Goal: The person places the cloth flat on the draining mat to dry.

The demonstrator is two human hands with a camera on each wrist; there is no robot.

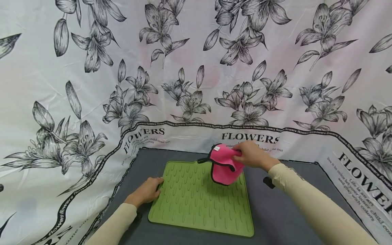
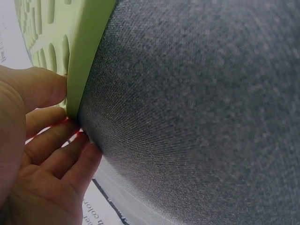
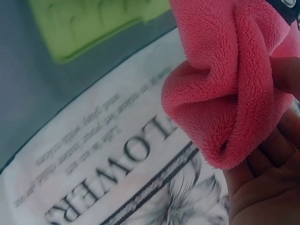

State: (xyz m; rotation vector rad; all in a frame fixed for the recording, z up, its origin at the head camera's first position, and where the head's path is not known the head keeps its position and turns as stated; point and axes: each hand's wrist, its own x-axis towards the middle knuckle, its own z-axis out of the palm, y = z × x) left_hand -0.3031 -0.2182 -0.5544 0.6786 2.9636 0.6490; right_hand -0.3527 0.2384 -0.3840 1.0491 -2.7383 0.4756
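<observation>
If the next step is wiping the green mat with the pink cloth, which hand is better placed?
Probably the right hand: it grips the pink cloth, which shows over the far right part of the green mat. The left hand touches the mat's left edge, so it seems better placed to steady it.

Black-edged pink cloth [image 1: 225,174], green mat [image 1: 199,200]

A green, round-cornered ridged mat [image 1: 190,200] lies flat on the grey surface [image 1: 275,217], slightly askew, its left edge touched by the left fingers [image 1: 160,179]. Above its far right part, a pink plush cloth [image 1: 225,173] with black edging, a small white label and a black loop hangs bunched and folded from the right fingers [image 1: 241,147], its lower end drooping loosely over the ridges.
</observation>
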